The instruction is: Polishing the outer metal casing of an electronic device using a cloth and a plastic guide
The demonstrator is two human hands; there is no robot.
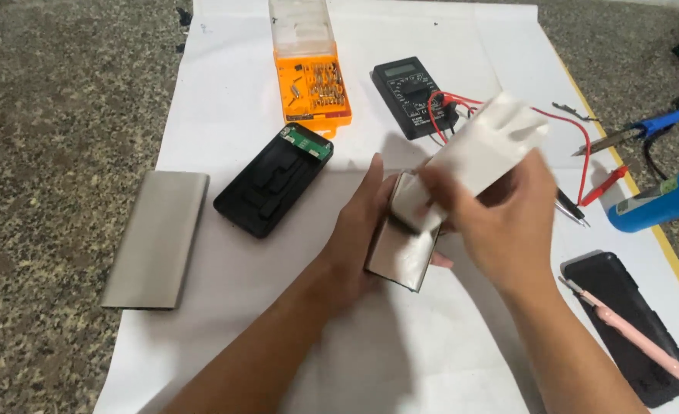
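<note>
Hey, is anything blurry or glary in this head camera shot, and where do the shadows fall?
Head view: the white piece in the right hand is smeared by motion blur; the left hand and silver pack look sharper; soft sheen on the grey metal sleeve; faint shadows on the white paper beneath the forearms.
</note>
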